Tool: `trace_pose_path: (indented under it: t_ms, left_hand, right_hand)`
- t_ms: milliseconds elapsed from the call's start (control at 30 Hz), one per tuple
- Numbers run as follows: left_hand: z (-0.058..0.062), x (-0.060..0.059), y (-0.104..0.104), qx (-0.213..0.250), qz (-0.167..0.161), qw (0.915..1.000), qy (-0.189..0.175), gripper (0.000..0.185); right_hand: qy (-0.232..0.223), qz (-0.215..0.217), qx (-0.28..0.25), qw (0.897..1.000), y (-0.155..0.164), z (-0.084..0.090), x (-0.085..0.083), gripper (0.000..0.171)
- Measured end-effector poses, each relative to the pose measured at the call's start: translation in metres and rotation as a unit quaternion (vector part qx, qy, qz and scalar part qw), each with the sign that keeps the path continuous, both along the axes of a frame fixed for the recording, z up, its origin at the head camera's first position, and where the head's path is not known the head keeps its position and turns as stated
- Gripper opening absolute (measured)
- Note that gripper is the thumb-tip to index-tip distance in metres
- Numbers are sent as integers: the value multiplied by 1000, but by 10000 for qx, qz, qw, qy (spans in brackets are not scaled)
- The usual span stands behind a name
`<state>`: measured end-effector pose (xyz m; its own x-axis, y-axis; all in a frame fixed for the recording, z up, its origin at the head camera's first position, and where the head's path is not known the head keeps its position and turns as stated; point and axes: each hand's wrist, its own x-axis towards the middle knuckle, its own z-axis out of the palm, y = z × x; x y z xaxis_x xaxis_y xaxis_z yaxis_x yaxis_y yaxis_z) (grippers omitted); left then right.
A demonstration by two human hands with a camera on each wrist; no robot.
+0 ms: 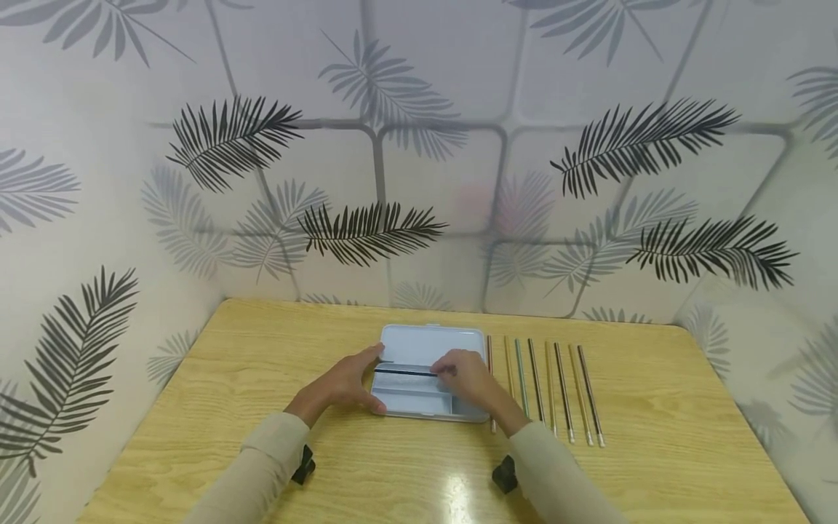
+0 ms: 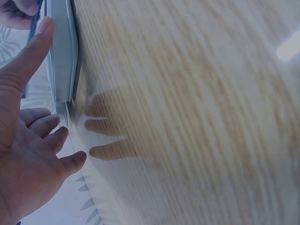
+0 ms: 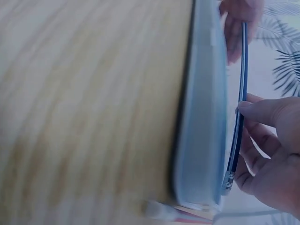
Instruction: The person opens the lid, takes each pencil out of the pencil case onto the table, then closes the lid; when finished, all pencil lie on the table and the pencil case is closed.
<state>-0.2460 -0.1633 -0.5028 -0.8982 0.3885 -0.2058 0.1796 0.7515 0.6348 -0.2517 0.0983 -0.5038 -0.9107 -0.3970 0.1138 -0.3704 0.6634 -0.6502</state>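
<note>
A pale blue pencil case [image 1: 425, 342] lies with its lid raised in the middle of the wooden table [image 1: 655, 451]. My right hand [image 1: 468, 378] pinches a dark blue pencil [image 1: 402, 372] that lies crosswise just over the case. In the right wrist view the pencil [image 3: 239, 117] runs along the case [image 3: 201, 117], with my right hand's [image 3: 272, 159] thumb on it. My left hand [image 1: 347, 382] rests at the case's left end, fingers spread. In the left wrist view its thumb touches the case's edge [image 2: 61, 56], and the other fingers of the left hand [image 2: 28, 154] stay loose beside it.
Several thin pencils [image 1: 543, 386] of different colours lie side by side just right of the case, pointing towards me. Walls with a leaf pattern [image 1: 419, 182] close in the table at the back and on both sides.
</note>
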Motion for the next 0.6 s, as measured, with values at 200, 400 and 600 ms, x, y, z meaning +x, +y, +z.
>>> trace_pose_path:
  t_ms: [200, 400, 600]
  left_hand:
    - [1, -1, 0, 1, 2, 10000, 24, 121]
    - [1, -1, -2, 27, 23, 10000, -42, 122]
    - [-2, -2, -1, 58, -1, 10000, -34, 122]
  right_hand:
    - [-19, -158, -156, 9998, 14, 15, 2, 20]
    - [-220, -221, -442, 9985, 41, 21, 1, 23]
    - [-651, -429, -674, 9947, 80, 24, 2, 26]
